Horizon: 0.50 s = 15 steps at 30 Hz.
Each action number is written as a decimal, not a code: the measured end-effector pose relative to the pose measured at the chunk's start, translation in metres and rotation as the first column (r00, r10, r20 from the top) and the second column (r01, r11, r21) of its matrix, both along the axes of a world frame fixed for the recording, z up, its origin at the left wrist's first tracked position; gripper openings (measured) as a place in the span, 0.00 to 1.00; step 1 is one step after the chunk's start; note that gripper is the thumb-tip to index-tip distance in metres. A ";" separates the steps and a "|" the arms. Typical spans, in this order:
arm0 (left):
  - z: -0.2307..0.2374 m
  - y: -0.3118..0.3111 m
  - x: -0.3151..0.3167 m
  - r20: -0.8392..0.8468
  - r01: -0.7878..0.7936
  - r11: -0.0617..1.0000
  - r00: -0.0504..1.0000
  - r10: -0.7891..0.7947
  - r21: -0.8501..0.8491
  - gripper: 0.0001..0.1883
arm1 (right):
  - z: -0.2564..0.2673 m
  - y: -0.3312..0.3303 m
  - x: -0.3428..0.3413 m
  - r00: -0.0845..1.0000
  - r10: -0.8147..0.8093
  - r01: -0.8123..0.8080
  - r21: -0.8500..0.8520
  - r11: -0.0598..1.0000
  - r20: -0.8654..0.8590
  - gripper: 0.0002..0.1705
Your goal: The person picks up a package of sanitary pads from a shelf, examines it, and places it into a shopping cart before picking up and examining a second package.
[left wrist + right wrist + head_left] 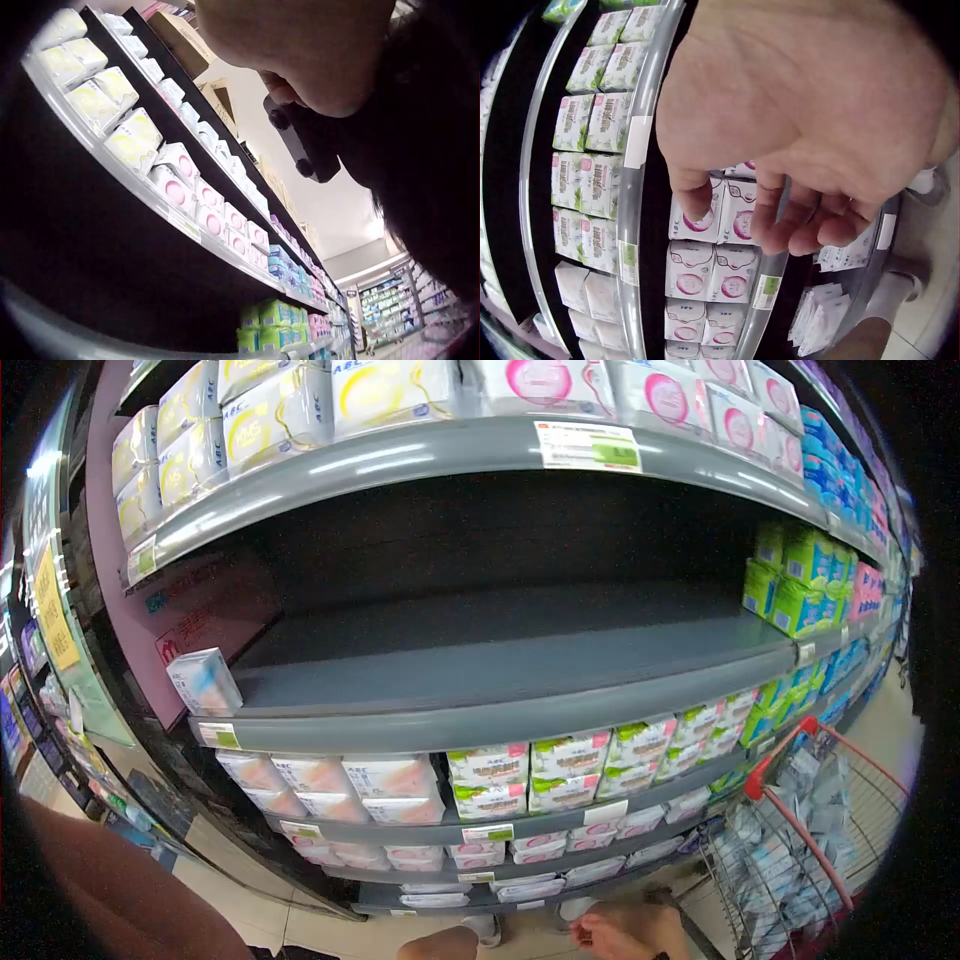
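My right hand (628, 930) hangs low in front of the bottom shelves. In the right wrist view the fingers of that hand (802, 112) curl loosely, with nothing between them. Raised near the head, my left hand (300, 49) is beside a dark device (300, 142) in the left wrist view; a fingertip lies near or on it, and whether it is gripped cannot be told. The head view shows only a blurred arm at left. One white-and-blue pack (207, 682) stands at the left end of a mostly bare dark shelf (480, 640).
Yellow-and-white packs (270, 430) and pink-and-white packs (550, 382) line the shelf above. Green packs (800, 575) stand at right. Lower shelves hold pale packs (400, 790). A red-handled wire cart (810, 845) with many wrapped packs is at lower right.
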<state>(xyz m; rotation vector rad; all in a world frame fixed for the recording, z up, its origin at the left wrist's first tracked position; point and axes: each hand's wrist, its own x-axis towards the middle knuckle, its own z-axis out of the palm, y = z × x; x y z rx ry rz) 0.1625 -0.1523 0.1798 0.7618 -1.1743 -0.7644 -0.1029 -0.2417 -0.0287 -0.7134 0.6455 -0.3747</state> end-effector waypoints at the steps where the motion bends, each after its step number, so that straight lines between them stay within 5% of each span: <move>1: 0.000 -0.003 -0.002 0.000 -0.006 1.000 1.000 0.006 0.005 0.35 | 0.012 0.001 -0.004 0.999 -0.010 0.009 -0.022 1.000 -0.042 0.09; 6: -0.002 -0.010 -0.014 -0.004 -0.011 1.000 1.000 0.012 0.010 0.34 | 0.032 0.000 -0.006 0.995 0.007 -0.013 -0.062 0.998 -0.101 0.08; 9: -0.002 -0.011 -0.023 0.008 -0.019 1.000 1.000 0.019 0.001 0.34 | -0.016 -0.007 -0.008 0.994 -0.015 -0.008 -0.206 0.979 -0.110 0.10; 15: 0.006 -0.009 -0.048 0.055 -0.082 0.996 0.995 0.080 0.032 0.34 | -0.026 -0.004 0.001 0.989 0.120 -0.129 -0.105 0.986 -0.092 0.12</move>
